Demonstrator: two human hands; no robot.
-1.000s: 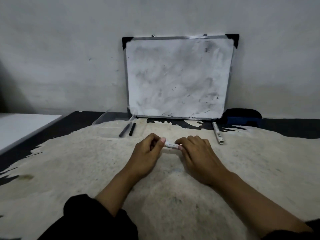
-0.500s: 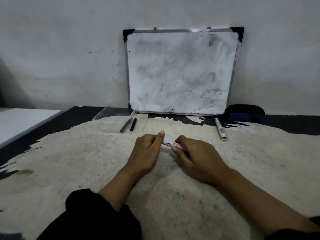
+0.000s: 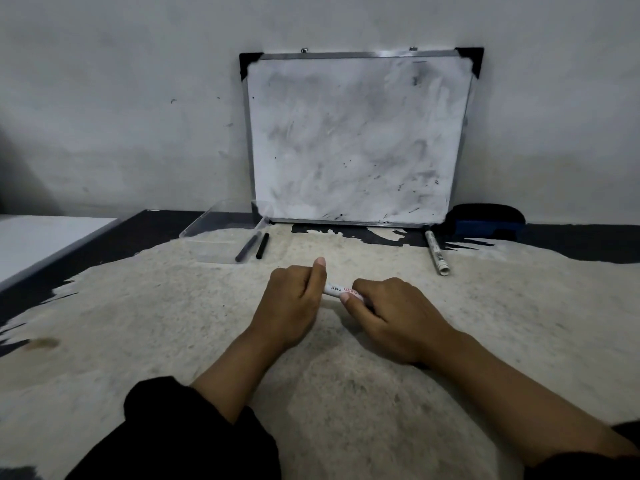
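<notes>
A white whiteboard marker (image 3: pixel 341 290) sits just above the worn tabletop (image 3: pixel 166 327); the left hand (image 3: pixel 294 306) curls round its left end, thumb raised, and the right hand (image 3: pixel 391 317) pinches its right end. A smudged whiteboard (image 3: pixel 356 140) leans against the wall at twelve o'clock from the hands, with a second marker (image 3: pixel 437 252) at two o'clock.

Smudged glossy whiteboard (image 3: pixel 356 140), metal-framed
</notes>
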